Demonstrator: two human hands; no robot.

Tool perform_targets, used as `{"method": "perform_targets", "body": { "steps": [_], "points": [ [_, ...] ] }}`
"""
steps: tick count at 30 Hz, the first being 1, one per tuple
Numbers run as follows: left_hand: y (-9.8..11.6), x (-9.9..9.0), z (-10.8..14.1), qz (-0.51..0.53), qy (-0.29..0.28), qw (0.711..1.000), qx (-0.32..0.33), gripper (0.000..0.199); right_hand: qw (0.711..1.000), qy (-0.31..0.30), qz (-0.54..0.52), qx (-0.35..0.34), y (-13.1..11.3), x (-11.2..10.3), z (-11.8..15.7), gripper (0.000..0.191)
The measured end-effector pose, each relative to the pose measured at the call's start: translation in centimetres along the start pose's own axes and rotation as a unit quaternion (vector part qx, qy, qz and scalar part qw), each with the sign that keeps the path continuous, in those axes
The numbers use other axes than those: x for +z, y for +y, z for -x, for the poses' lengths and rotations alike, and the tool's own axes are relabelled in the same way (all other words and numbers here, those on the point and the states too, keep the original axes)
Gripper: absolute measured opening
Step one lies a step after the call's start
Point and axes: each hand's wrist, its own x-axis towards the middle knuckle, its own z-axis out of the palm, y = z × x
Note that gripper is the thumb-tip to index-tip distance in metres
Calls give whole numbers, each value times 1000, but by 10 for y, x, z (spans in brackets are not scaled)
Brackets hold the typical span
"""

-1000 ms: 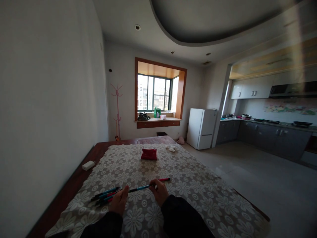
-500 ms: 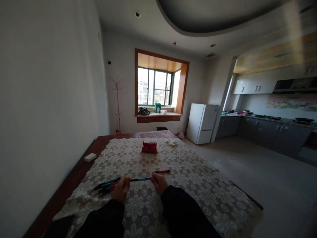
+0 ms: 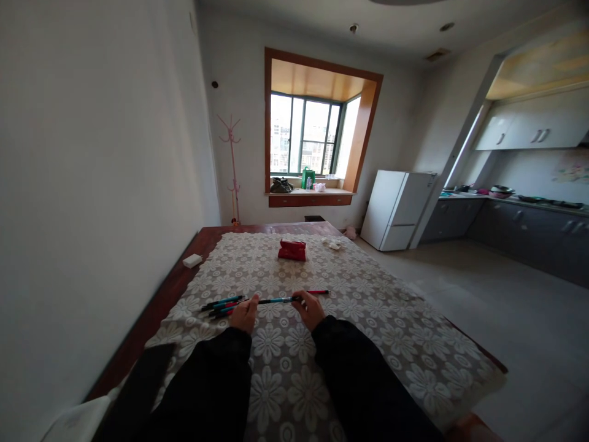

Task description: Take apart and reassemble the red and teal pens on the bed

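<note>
Your left hand (image 3: 245, 314) pinches the blue-and-black pen (image 3: 277, 301) near one end; your right hand (image 3: 310, 309) has fingertips closed near the other. The pen spans the gap between them, roughly level. Loose pens (image 3: 221, 303) lie just left of your left hand, partly hidden by it (count unclear at this size). A red pen (image 3: 321, 292) lies just beyond your right hand; the red pouch (image 3: 292, 250) rests farther ahead of both.

Risks, judged: an uneven pinch could let the slim barrel slip or spin if you twist or pull. Should your left hand drift outward, its knuckles may roll the loose pens. Pushing your right hand forward might knock the red pen. A dragging right sleeve (image 3: 356, 359) could ruck the patterned tablecloth (image 3: 368, 301) beneath, shifting whatever rests there.
</note>
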Motion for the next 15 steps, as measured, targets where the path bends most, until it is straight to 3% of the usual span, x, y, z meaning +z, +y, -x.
{"method": "perform_targets", "body": {
  "steps": [15],
  "points": [
    [-8,0,-5,-11,14,1000,-7,45,999,-22,32,-33,-10,-5,-1,13]
  ]
}}
